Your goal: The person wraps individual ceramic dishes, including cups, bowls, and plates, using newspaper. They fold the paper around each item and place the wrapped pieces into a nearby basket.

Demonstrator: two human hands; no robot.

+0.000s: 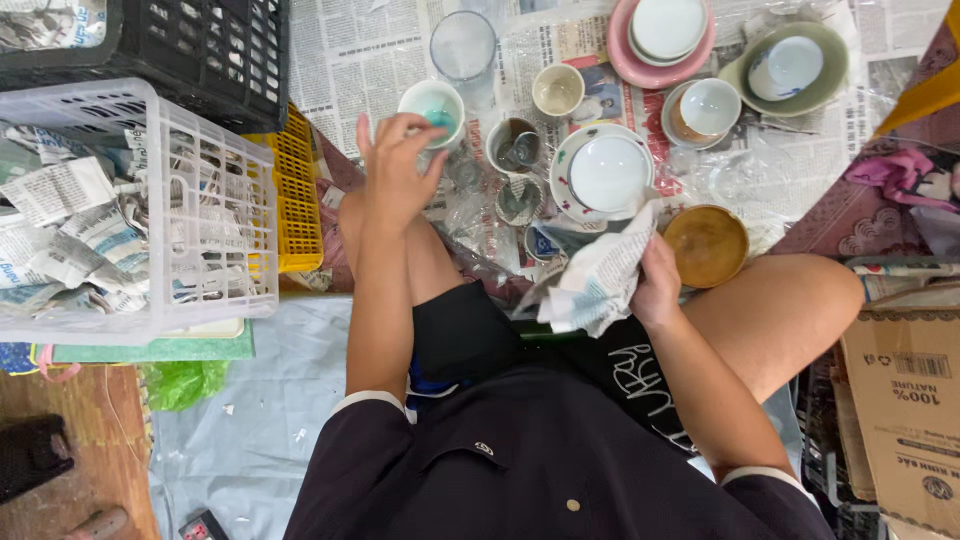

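Dark-sleeved arms reach out over bare knees: the left hand (398, 165) pinches a fragile, slippery white cup (432, 105) by its rim on the floor, while the right hand (655, 285) clutches crumpled newspaper (600, 280).

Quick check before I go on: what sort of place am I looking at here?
Probably a home floor used for packing or unpacking crockery. Newspaper sheets lie spread under cups and plates, the right hand holds crumpled newspaper, and plastic crates stand beside a cardboard box.

Small white cup (432, 106), teal inside, upright; crumpled newspaper (598, 278), perhaps wrapping something.
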